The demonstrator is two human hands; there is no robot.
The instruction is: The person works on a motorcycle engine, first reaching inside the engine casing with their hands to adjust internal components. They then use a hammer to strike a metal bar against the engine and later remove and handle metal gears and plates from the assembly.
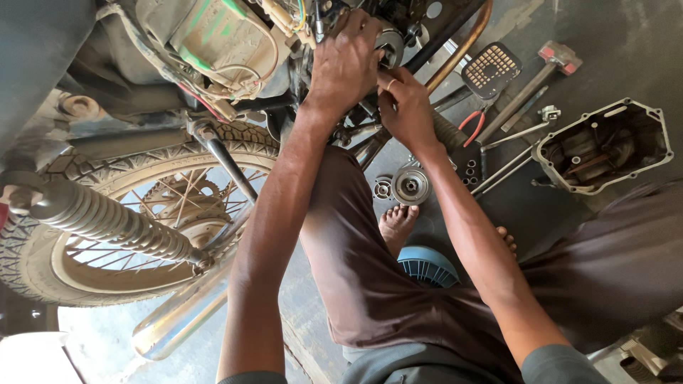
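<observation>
Dusty motorcycle (213, 43) fills the view above my knees, its rear wheel (107, 235) at the left. My left hand (346, 64) lies curled over a round metal part (390, 47) on the engine, gripping it. My right hand (405, 107), just beside, pinches the same part's lower edge with bent fingertips.

left hand (346, 64) covers the engine bit it's on, fingertips lost at 12 o'clock | right hand (405, 107) fingers tucked behind metal part (390, 47), grip unclear | rear wheel (107, 235) chopped at 9 o'clock | hammer (541, 71) head partly cut at 1 o'clock | engine cover (605, 146) insides too murky
</observation>
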